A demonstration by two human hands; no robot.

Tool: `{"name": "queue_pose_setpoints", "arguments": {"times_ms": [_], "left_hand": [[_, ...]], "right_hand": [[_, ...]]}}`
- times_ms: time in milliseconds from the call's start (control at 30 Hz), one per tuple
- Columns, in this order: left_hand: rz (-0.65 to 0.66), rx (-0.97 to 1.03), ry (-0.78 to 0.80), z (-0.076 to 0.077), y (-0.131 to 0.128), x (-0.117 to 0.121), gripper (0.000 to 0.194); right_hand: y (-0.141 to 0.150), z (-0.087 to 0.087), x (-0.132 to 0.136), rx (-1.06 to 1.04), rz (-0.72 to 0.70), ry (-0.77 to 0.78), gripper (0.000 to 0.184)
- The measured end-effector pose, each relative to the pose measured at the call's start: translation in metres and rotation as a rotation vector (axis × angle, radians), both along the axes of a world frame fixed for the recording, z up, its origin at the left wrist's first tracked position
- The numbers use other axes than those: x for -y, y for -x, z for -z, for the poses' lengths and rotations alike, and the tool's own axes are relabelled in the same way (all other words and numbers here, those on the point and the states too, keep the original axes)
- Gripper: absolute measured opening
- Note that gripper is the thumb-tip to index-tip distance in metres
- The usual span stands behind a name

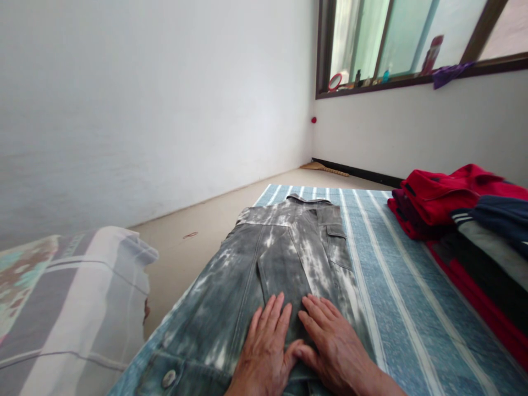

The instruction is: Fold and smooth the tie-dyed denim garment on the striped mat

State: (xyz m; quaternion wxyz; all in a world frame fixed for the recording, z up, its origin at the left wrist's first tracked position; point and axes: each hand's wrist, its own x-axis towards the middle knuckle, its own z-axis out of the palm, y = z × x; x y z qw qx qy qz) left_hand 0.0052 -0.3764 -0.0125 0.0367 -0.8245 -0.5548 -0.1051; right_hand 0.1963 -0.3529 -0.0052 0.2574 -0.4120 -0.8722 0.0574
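No legible text, label, brand or number anywhere in view.

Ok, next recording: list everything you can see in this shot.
denim garment: one, grey with bleached white patches, flat on the mat
striped mat: one, blue and white, on the floor
stack of folded clothes: one, mainly red, navy and grey, right of the garment
bedding bundle: one, grey and white with a teal pattern, left foreground
window: one, brown frame, upper right
round mirror: one, red rim, on the windowsill
purple cloth: one, draped over the windowsill
broom: one, straw-coloured, on the floor in the far corner
left hand: one, palm down on the garment
right hand: one, palm down on the garment
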Motion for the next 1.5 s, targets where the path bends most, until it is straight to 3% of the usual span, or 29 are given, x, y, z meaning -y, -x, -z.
{"name": "queue_pose_setpoints", "arguments": {"times_ms": [867,1333,1500], "left_hand": [[0.013,-0.007,-0.002,-0.001,0.0,0.0,0.058],[-0.001,0.011,0.082,-0.013,-0.002,0.001,0.053],[0.004,0.059,0.152,-0.029,0.002,-0.009,0.045]], "right_hand": [[-0.002,-0.002,0.0,-0.041,-0.006,-0.024,0.045],[-0.001,0.001,-0.001,-0.035,-0.003,-0.037,0.044],[-0.002,0.002,-0.002,-0.044,-0.021,-0.08,0.045]]}}
